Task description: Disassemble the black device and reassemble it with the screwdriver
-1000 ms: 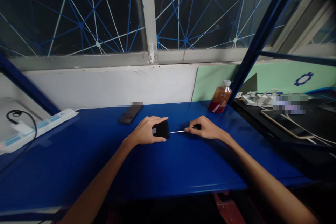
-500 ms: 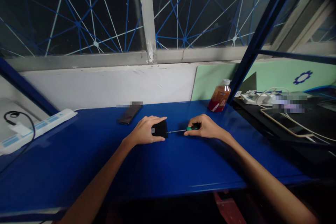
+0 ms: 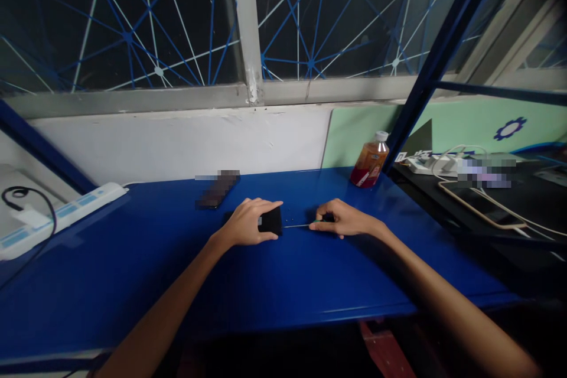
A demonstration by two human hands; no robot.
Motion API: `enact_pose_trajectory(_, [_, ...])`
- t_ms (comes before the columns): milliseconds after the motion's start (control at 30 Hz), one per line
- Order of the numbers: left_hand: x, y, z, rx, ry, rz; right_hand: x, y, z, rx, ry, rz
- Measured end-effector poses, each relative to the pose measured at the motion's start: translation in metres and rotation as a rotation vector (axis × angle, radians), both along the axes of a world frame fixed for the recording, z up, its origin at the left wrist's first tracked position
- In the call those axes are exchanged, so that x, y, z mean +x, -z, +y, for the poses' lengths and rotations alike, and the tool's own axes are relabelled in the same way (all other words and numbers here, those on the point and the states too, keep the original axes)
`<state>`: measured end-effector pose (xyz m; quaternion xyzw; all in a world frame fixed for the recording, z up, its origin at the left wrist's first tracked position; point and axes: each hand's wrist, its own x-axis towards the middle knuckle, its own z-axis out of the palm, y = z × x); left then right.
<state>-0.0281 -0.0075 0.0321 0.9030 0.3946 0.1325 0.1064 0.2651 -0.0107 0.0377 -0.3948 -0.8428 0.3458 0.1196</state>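
Note:
A flat black box-like device (image 3: pixel 272 220) lies on the blue table, its exact kind hard to make out. My left hand (image 3: pixel 244 223) grips it from the left, thumb along the near edge and a finger along the far edge. From the right, my right hand (image 3: pixel 349 217) holds a screwdriver, its thin metal shaft (image 3: pixel 296 226) pointing left with the tip at the device's right side. Fingers cover nearly all of the handle; only a bit of green shows. Several tiny dark specks (image 3: pixel 289 218), perhaps screws, lie just beyond the shaft.
A dark phone (image 3: pixel 219 190) rests behind my left hand. At the back right stands a drink bottle (image 3: pixel 370 160). A white power strip (image 3: pixel 62 221) runs along the left edge. On a black surface at right lie another phone (image 3: pixel 481 204) and cables.
My right hand has turned around the screwdriver, and its green handle is now mostly covered by the fingers. My left hand and the black device keep nearly the same place.

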Motion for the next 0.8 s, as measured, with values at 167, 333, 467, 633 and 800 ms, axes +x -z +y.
enact_pose_trajectory(167, [0.001,0.005,0.001,-0.003,-0.007,0.028,-0.002,0.005,0.003,0.009,0.005,0.032])
enact_pose_trajectory(333, [0.001,0.006,0.001,-0.001,-0.009,0.024,-0.005,0.008,0.006,0.126,0.058,0.048])
enact_pose_trajectory(467, [0.001,0.005,0.001,0.007,-0.009,0.037,-0.001,0.006,0.007,0.077,0.031,0.052])
enact_pose_trajectory(633, [0.002,0.006,0.002,0.026,-0.008,0.057,0.002,0.007,0.01,0.116,0.014,0.021])
enact_pose_trajectory(800, [0.001,0.008,0.002,0.033,-0.004,0.068,-0.002,0.01,0.008,0.1,0.044,-0.024])
